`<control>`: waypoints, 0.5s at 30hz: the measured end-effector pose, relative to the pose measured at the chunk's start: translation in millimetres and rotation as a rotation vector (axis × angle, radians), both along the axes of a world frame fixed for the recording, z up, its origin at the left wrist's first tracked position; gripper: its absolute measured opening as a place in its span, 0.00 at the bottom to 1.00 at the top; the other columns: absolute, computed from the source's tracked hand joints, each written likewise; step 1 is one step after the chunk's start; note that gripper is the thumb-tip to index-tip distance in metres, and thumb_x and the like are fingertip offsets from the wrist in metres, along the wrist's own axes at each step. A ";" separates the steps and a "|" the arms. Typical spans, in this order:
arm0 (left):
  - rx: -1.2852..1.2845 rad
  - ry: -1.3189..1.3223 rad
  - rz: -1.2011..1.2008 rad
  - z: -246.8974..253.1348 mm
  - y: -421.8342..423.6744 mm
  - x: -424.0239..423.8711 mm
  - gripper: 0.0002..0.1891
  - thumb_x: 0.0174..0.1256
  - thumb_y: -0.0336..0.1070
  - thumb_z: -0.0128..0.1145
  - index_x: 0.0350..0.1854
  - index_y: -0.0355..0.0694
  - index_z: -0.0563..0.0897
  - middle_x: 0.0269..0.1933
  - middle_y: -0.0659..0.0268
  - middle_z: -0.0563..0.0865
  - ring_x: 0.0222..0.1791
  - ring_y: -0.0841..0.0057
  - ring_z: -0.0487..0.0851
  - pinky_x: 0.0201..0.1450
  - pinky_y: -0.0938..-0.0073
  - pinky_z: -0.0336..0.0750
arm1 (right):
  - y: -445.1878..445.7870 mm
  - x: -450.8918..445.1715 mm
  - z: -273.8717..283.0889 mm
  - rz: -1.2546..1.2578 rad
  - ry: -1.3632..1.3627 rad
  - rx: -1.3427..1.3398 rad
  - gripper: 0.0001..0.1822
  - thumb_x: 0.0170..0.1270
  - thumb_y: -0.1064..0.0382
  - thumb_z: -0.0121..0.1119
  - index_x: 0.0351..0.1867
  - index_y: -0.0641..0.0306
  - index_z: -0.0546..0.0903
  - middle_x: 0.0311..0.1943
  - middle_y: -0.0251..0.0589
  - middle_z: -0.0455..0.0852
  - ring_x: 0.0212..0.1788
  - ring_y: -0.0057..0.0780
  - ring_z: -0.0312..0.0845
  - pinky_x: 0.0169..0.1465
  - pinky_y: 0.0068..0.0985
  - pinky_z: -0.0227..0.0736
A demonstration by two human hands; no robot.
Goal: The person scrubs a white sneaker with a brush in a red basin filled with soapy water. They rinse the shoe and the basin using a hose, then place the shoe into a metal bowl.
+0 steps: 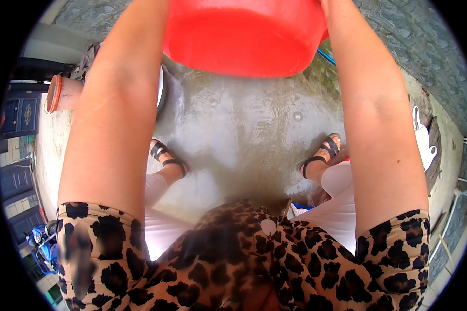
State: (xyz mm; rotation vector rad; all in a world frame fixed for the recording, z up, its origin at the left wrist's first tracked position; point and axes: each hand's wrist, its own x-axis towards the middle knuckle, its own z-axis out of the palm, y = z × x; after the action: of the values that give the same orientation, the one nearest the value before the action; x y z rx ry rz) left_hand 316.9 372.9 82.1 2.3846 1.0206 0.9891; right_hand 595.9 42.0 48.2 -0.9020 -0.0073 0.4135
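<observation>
A red plastic basin (241,42) is raised in front of me at the top edge of the view, its outer base and side facing me. Both forearms reach up along its two sides. My left hand and my right hand lie beyond the top edge, out of view, so their grip on the basin is hidden. Below the basin spreads a wet concrete floor (233,128) with a thin sheet of water on it. My feet, in black strapped sandals (167,155), stand wide apart there.
A blue hose (327,57) shows right of the basin. Behind my left arm are a white-rimmed round vessel (160,87), partly hidden, and an orange-rimmed bucket (64,94). White handled items (424,145) lie at the right by a stone-patterned wall (424,50). A blue wheeled vehicle (43,247) stands far left.
</observation>
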 end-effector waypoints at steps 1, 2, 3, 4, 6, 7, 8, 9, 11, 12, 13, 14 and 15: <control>-0.013 0.007 0.040 -0.4 -6.2 -6.6 0.22 0.72 0.50 0.48 0.56 0.36 0.76 0.56 0.46 0.81 0.59 0.54 0.78 0.62 0.60 0.70 | 0.0 -1.9 3.4 0.000 -0.002 -0.003 0.25 0.64 0.75 0.55 0.59 0.70 0.58 0.36 0.52 0.77 0.21 0.36 0.76 0.28 0.39 0.85; -0.033 0.018 0.080 -2.0 -11.0 -14.3 0.23 0.71 0.50 0.49 0.56 0.36 0.77 0.56 0.46 0.81 0.59 0.54 0.78 0.62 0.60 0.70 | 0.1 -4.9 6.3 0.002 0.000 -0.011 0.25 0.64 0.75 0.55 0.59 0.70 0.58 0.36 0.52 0.77 0.21 0.36 0.76 0.28 0.39 0.85; -0.046 0.022 0.122 -2.0 -18.0 -24.1 0.23 0.71 0.51 0.49 0.55 0.36 0.77 0.56 0.45 0.81 0.58 0.54 0.78 0.62 0.60 0.70 | -0.7 -9.2 10.5 0.005 -0.006 -0.012 0.25 0.64 0.75 0.55 0.59 0.70 0.58 0.36 0.52 0.77 0.21 0.36 0.76 0.28 0.39 0.85; -0.067 0.001 0.111 -2.5 -24.2 -34.2 0.23 0.71 0.51 0.49 0.56 0.36 0.77 0.56 0.45 0.81 0.59 0.54 0.78 0.62 0.60 0.70 | -2.2 -15.5 15.1 0.010 -0.015 -0.015 0.25 0.64 0.75 0.55 0.59 0.70 0.58 0.35 0.52 0.77 0.21 0.36 0.76 0.28 0.39 0.85; -0.104 -0.046 0.085 -2.2 -40.0 -54.3 0.24 0.70 0.53 0.50 0.56 0.37 0.76 0.56 0.45 0.81 0.59 0.54 0.78 0.63 0.60 0.70 | -7.2 -32.7 26.6 0.011 -0.045 -0.016 0.25 0.63 0.76 0.55 0.59 0.71 0.58 0.35 0.52 0.77 0.21 0.36 0.75 0.28 0.39 0.85; -0.138 -0.011 0.107 -1.9 -49.5 -65.1 0.25 0.70 0.54 0.49 0.60 0.40 0.74 0.57 0.45 0.80 0.61 0.52 0.77 0.64 0.59 0.70 | -10.3 -42.9 32.1 0.014 -0.047 -0.028 0.25 0.63 0.76 0.55 0.59 0.71 0.57 0.35 0.52 0.77 0.21 0.35 0.75 0.28 0.39 0.85; -0.169 -0.024 0.158 4.4 -60.1 -78.6 0.25 0.70 0.54 0.51 0.59 0.41 0.74 0.55 0.50 0.82 0.58 0.59 0.79 0.61 0.63 0.71 | -15.5 -56.7 39.6 -0.022 0.028 -0.104 0.26 0.62 0.76 0.54 0.60 0.76 0.58 0.34 0.54 0.78 0.21 0.36 0.78 0.25 0.35 0.83; -0.222 -0.019 0.211 6.9 -65.2 -85.2 0.24 0.70 0.53 0.52 0.59 0.41 0.74 0.53 0.56 0.84 0.54 0.65 0.81 0.57 0.67 0.73 | -21.2 -70.7 42.3 -0.018 0.127 -0.179 0.27 0.60 0.76 0.52 0.61 0.82 0.59 0.32 0.56 0.78 0.21 0.37 0.80 0.22 0.31 0.81; -0.258 -0.014 0.223 13.7 -99.1 -102.2 0.23 0.70 0.51 0.52 0.59 0.41 0.74 0.53 0.56 0.84 0.54 0.66 0.80 0.57 0.67 0.72 | -38.7 -101.6 53.5 -0.030 0.117 -0.207 0.26 0.62 0.74 0.52 0.60 0.81 0.60 0.32 0.55 0.78 0.20 0.36 0.79 0.23 0.31 0.82; -0.267 -0.035 0.203 15.2 -118.0 -116.3 0.21 0.70 0.50 0.52 0.57 0.41 0.74 0.51 0.58 0.84 0.52 0.67 0.80 0.56 0.68 0.72 | -50.6 -118.3 56.4 -0.036 0.111 -0.210 0.18 0.65 0.72 0.55 0.51 0.78 0.63 0.27 0.48 0.75 0.18 0.32 0.74 0.25 0.35 0.84; -0.276 -0.055 0.182 16.6 -137.8 -130.3 0.20 0.70 0.49 0.52 0.56 0.41 0.74 0.49 0.60 0.84 0.50 0.68 0.80 0.55 0.68 0.72 | -63.5 -134.2 58.0 -0.025 0.114 -0.242 0.17 0.65 0.72 0.56 0.49 0.76 0.64 0.27 0.47 0.75 0.18 0.31 0.73 0.25 0.34 0.83; -0.368 -0.095 0.153 16.4 -161.2 -148.0 0.17 0.70 0.46 0.53 0.54 0.42 0.74 0.46 0.63 0.83 0.48 0.71 0.80 0.53 0.70 0.72 | -82.2 -151.7 55.8 0.018 0.075 -0.272 0.15 0.65 0.71 0.56 0.47 0.74 0.65 0.27 0.46 0.75 0.18 0.31 0.73 0.25 0.34 0.83; -0.484 -0.133 0.137 17.8 -187.3 -168.4 0.15 0.69 0.44 0.53 0.52 0.43 0.74 0.44 0.66 0.82 0.45 0.74 0.79 0.51 0.72 0.72 | -103.8 -171.0 52.1 0.019 0.110 -0.283 0.13 0.64 0.70 0.56 0.46 0.72 0.66 0.27 0.45 0.75 0.19 0.31 0.73 0.25 0.34 0.83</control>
State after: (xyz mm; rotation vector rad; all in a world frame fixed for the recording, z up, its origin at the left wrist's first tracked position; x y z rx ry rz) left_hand 148.6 185.5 99.8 1.8535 1.2235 0.8179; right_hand 424.9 -61.8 100.2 -1.1575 0.1466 0.4889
